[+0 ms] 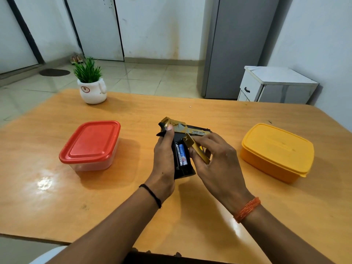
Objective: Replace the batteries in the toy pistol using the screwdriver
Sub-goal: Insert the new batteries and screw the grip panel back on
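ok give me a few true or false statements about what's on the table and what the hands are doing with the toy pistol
1. The left hand holds the toy pistol by its grip. True.
2. The battery compartment is shut. False: it is open, with two batteries showing.
3. The right hand holds a screwdriver. False: it holds a gold cover piece; no screwdriver is in view.
4. The red-lidded container sits left of the hands and the yellow container right. True.
5. Both containers have their lids off. False: both lids are on.
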